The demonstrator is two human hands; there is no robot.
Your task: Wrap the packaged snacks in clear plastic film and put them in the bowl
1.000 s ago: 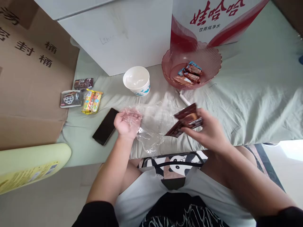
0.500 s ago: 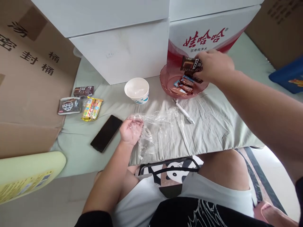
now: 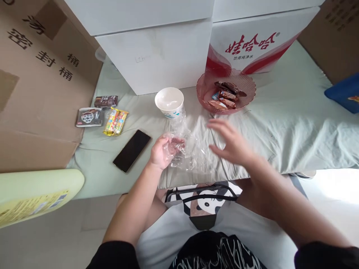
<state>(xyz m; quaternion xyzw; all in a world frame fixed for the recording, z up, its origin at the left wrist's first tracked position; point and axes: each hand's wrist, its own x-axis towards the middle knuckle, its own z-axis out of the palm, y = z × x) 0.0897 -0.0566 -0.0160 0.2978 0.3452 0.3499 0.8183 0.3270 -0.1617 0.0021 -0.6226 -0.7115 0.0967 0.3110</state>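
Observation:
A crumpled clear plastic bag [image 3: 193, 155] lies over the cloth, and my left hand [image 3: 164, 151] has its fingers curled in it, holding it. To the right, my right hand [image 3: 231, 144] is in the air with fingers spread and nothing in them, slightly blurred. Just beyond it stands a pink ribbed bowl [image 3: 204, 95]. Inside are several wrapped snacks [image 3: 227, 98], dark brown packets lying behind reddish ones. Left of the bowl is a white paper cup [image 3: 169, 102] with blue print, close behind the bag.
A black phone [image 3: 132, 150] lies left of my left hand. Farther left are a brown packet [image 3: 106, 101], a yellow packet [image 3: 115, 122] and a dark packet with a round white label [image 3: 89, 117]. White boxes [image 3: 171, 56] stand behind; a cardboard box [image 3: 50, 108] borders the left.
My right hand has let go of the brown cocoa packet into the bowl and come back down toward the bag, opening. My left hand still holds the bag. The view has shifted slightly.

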